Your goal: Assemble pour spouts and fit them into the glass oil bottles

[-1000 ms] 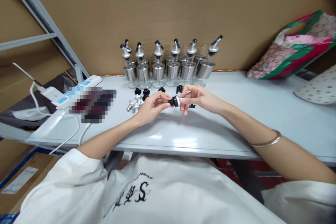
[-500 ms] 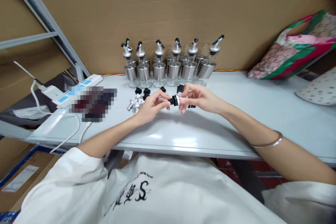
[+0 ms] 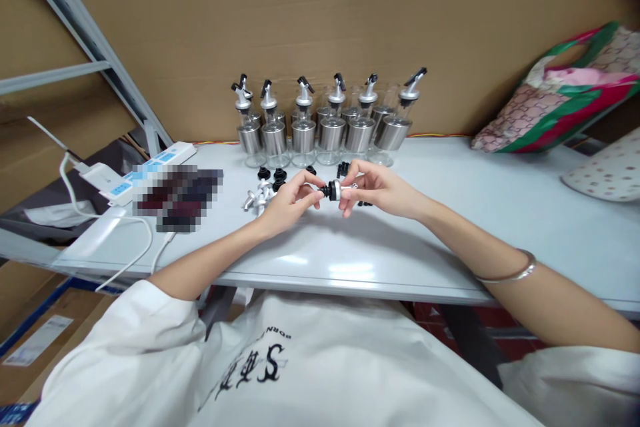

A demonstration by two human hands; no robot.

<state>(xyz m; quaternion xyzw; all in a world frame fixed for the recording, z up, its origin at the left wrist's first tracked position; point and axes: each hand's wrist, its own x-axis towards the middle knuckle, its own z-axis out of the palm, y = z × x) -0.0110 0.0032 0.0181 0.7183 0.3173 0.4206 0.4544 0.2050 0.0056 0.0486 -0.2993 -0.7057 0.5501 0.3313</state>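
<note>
Two hands on one small part, I tell the desk: my feed shows the left hand (image 3: 287,203) and the right hand (image 3: 380,188) meeting just in front of the row of bottles (image 3: 330,133).

Desk: What part, and who has it?

Me: A pourer spout (image 3: 332,191), with its black stopper end toward the left hand and its silver collar toward the right. The right fingers (image 3: 357,172) are pinched on the silver end, and the left fingers (image 3: 303,180) are closed on the black end. It sits in front of the middle of the row of bottles, lifted off the surface (image 3: 450,213) as far as I can tell.

Desk: Anything loose nearby?

Me: Black stoppers (image 3: 273,175) lie just in front of the left half of the row. A small heap of silver spouts (image 3: 256,199) lies further out from the bottles, close to the left hand. A few more black bits (image 3: 343,167) show between the right hand and the bottles.

Desk: And the bottles themselves?

Me: They stand upright, each in a steel sleeve and each topped with a spout, against the cardboard wall (image 3: 300,13). Left of them lies a white power strip (image 3: 150,167). Well to their right a patterned bag (image 3: 555,90) leans on the same wall.
</note>
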